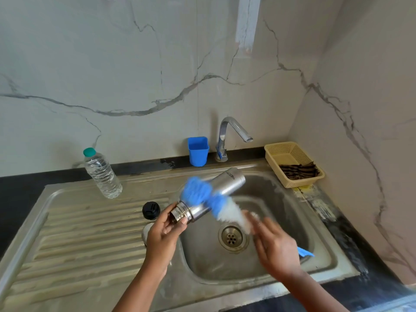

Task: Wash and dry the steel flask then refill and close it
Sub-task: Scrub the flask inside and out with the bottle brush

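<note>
Two hands | left hand (163,235) grips flask (209,195) neck | right hand (273,246) holds brush (209,199) on flask

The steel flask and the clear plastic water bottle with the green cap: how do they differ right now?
The steel flask is opaque metal; the clear plastic water bottle is see-through. The flask is uncapped and held tilted over the sink by the left hand; the bottle stands upright and capped on the draining board. Both are slim cylinders.
</note>
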